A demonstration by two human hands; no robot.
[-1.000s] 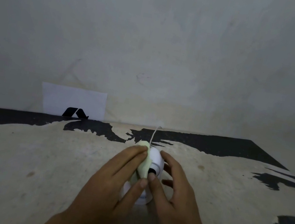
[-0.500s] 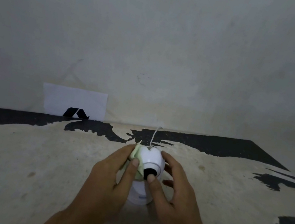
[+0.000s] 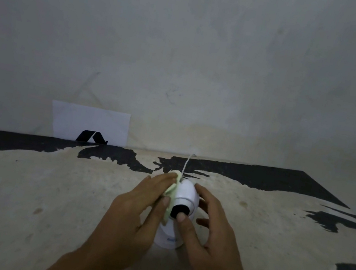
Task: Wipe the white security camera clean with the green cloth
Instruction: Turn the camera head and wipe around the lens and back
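The white security camera stands upright on the worn table, its round head and black lens facing me. My left hand presses the pale green cloth flat against the left side of the head. Only a thin edge of the cloth shows between my fingers and the camera. My right hand cups the right side, its thumb resting just under the lens. The base shows between my wrists.
A thin white cable runs from the camera's back toward the wall. A white paper with a black mark leans on the wall at the back left. Black patches of peeled surface cross the table's far edge and right side.
My left hand has slid the cloth from the front of the camera's head round to its left side, uncovering the lens. My right hand has stayed on the right side.
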